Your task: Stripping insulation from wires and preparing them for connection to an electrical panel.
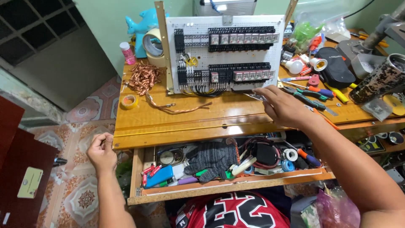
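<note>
Left hand (101, 152) curls in a loose fist just off the tabletop's (168, 122) left corner; right hand (282, 105) reaches across it, fingers bent.

Small pink bottle (126, 52), perhaps white-capped, at desk's (202, 118) back-left corner

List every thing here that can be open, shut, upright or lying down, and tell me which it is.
Wooden desk drawer: pulled open, crammed with tools.
White perforated relay board: propped upright at the back of the desk.
Small pink bottle: upright, capped.
Yellow tape roll: lying flat.
Grey knitted glove: lying in the drawer.
Left hand: curled into a fist.
Right hand: fingers on a metal tool.
</note>
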